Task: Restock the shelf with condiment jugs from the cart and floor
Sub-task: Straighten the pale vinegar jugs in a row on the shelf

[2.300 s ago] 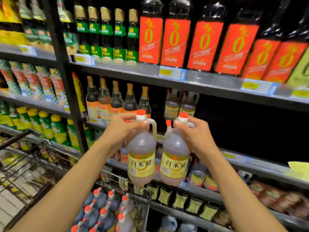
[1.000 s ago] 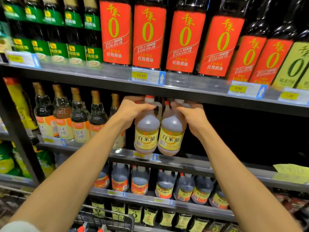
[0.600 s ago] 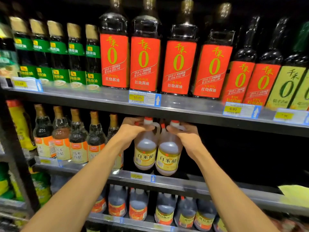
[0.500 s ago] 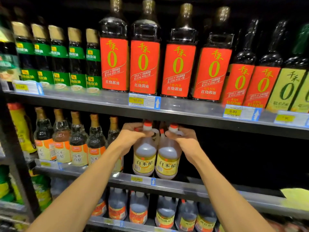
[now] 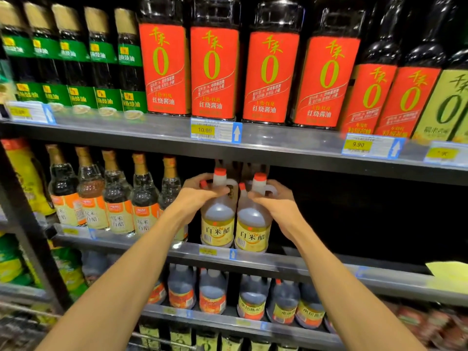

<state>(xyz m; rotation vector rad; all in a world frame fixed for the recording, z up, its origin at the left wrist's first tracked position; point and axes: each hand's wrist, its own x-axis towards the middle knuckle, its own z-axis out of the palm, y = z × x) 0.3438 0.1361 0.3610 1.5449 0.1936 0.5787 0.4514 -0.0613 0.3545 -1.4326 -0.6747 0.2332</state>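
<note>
Two clear vinegar jugs with red caps and yellow labels stand side by side at the front of the middle shelf [image 5: 291,262]. My left hand [image 5: 195,198] grips the shoulder and handle of the left jug [image 5: 217,224]. My right hand [image 5: 276,206] holds the right jug [image 5: 253,229] at its handle and shoulder. Both jugs are upright and their bases look to be at the shelf's front edge. Behind and to the right of them the shelf bay is dark.
Slim glass vinegar bottles [image 5: 119,198] stand just left of the jugs. Tall red-labelled soy sauce bottles [image 5: 215,72] fill the shelf above, whose edge [image 5: 278,153] hangs close over the jug caps. More jugs [image 5: 212,290] sit on the shelf below. A cart's wire rim [image 5: 162,338] shows at the bottom.
Both hands carried the two jugs up from over the cart and forward into the middle shelf bay; the jugs have come down from mid-air onto the shelf's front edge.
</note>
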